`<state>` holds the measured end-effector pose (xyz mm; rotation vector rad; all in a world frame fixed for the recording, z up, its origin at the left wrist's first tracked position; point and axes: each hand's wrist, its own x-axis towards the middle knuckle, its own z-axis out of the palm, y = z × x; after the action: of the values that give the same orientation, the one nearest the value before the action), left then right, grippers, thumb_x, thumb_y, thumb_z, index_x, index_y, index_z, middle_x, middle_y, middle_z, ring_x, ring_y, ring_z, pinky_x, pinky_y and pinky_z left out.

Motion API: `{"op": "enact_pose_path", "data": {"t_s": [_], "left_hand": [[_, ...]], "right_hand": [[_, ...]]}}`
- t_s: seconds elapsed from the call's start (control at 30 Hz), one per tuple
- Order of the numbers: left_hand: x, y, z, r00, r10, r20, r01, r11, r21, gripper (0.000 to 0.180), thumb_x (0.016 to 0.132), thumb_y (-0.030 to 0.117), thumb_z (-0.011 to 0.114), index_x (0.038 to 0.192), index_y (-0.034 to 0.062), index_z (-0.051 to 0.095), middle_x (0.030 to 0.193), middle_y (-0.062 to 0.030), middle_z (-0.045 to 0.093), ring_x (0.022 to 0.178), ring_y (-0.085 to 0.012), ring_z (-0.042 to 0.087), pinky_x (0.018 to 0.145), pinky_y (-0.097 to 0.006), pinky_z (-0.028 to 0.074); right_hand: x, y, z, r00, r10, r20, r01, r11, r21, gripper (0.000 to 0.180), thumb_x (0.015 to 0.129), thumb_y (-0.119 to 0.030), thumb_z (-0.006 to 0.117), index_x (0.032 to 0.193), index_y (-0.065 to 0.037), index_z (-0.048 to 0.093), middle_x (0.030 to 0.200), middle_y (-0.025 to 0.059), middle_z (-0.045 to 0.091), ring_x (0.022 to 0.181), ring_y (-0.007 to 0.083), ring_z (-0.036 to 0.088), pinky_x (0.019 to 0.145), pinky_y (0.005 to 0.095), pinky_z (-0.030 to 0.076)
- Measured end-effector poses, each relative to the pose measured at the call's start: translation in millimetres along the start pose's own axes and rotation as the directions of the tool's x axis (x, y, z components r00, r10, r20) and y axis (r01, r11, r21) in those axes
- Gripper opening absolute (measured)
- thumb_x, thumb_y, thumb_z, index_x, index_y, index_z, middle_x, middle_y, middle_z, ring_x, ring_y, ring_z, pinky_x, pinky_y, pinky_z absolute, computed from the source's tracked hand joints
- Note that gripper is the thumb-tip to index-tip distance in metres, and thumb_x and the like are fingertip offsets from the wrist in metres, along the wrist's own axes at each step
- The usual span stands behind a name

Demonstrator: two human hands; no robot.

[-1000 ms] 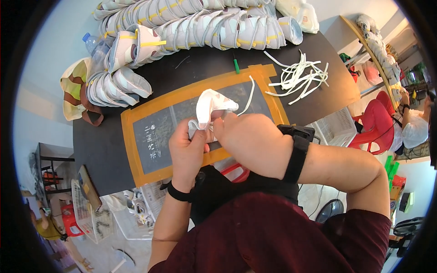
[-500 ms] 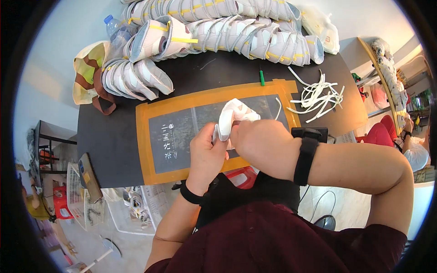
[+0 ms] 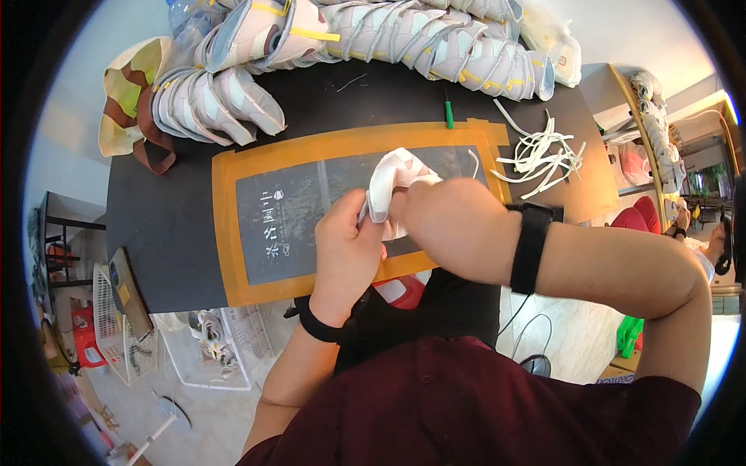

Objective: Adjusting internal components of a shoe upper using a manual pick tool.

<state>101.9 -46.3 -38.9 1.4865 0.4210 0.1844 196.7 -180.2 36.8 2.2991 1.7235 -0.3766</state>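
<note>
Noted a broad black desk [image 3: 171,233] with rounded edges. Found along its far edge long nested rows of grey-white padded shoe uppers [image 3: 420,50] with yellow tabs, and toward its far left corner a shorter nested stack [image 3: 217,105] of similar parts. Located at the near edge a dark rectangular mat [image 3: 295,194] with an orange tape border [image 3: 225,225]. Saw the right hand [image 3: 458,229] curled over the right side of a small curved white fabric piece [image 3: 386,179] with pale pink patches; could not tell the object of its grip, with fingertips mostly hidden. Saw the left hand [image 3: 346,241] pinching the left side of the piece, above the mat. Located near the desk's right edge a loose pile of flat white cords [image 3: 540,155], and at the mat's far edge a slim green-handled tool [image 3: 449,115]. Noted one white cord end [image 3: 474,161] free over the mat's far right corner. Judged progress as partial: piece in hand, cord end untucked, pile unused. Could not confirm completion of the stacked uppers.
</note>
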Motion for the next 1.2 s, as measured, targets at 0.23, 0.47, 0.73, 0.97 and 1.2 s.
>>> {"op": "enact_pose_path", "data": {"t_s": [0.23,0.47,0.73,0.97,1.2], "left_hand": [[-0.5,-7.4,-1.6,0.999,0.049,-0.008,-0.049,0.998,0.028,0.014,0.095,0.001,0.052,0.103,0.0025,0.064,0.078,-0.0016,0.060,0.054,-0.0055,0.052,0.047,-0.022,0.041],[-1.1,0.7,4.3,0.999,0.038,-0.027,-0.038,0.999,-0.001,0.009,0.089,-0.003,0.053,0.094,-0.0018,0.060,0.077,-0.0075,0.059,0.054,-0.0119,0.058,0.049,-0.029,0.045],[-2.6,-0.8,-1.8,0.999,0.044,0.000,-0.044,0.998,0.048,0.017,0.093,-0.001,0.051,0.105,0.0011,0.063,0.081,-0.0035,0.064,0.054,-0.0055,0.053,0.049,-0.021,0.043],[-3.4,4.1,-4.3,0.999,0.036,0.020,-0.035,0.999,-0.041,0.010,0.091,0.003,0.059,0.099,-0.0016,0.064,0.076,-0.0058,0.063,0.059,-0.0086,0.059,0.054,-0.026,0.047],[-18.3,10.8,-2.3,0.901,0.408,0.146,-0.433,0.865,0.254,0.014,0.090,0.008,0.065,0.102,0.0019,0.068,0.086,-0.0107,0.066,0.077,-0.0219,0.066,0.068,-0.032,0.050]], "right_hand": [[-2.6,-7.8,-6.8,0.989,-0.017,-0.146,0.027,0.997,0.066,0.015,0.080,-0.010,0.062,0.092,-0.001,0.058,0.083,0.0121,0.063,0.071,0.0256,0.069,0.054,0.0369,0.054],[7.4,-1.0,15.9,0.948,0.245,-0.204,-0.111,0.853,0.509,0.014,0.081,-0.010,0.062,0.092,-0.002,0.059,0.080,0.0139,0.064,0.074,0.0267,0.070,0.055,0.0372,0.055],[2.6,-9.3,12.3,0.962,0.057,-0.268,-0.017,0.988,0.151,0.019,0.081,-0.008,0.062,0.097,-0.003,0.055,0.082,0.0133,0.064,0.072,0.0281,0.069,0.057,0.0368,0.055],[-19.9,-17.4,13.4,0.915,0.193,-0.353,-0.100,0.959,0.266,0.020,0.083,-0.006,0.060,0.100,-0.004,0.052,0.085,0.0136,0.063,0.069,0.0326,0.067,0.058,0.0400,0.055],[-54.5,-7.5,30.6,0.913,0.296,-0.280,0.053,0.595,0.802,0.020,0.087,-0.013,0.058,0.103,-0.003,0.052,0.080,0.0115,0.063,0.070,0.0298,0.068,0.060,0.0390,0.055]]}}
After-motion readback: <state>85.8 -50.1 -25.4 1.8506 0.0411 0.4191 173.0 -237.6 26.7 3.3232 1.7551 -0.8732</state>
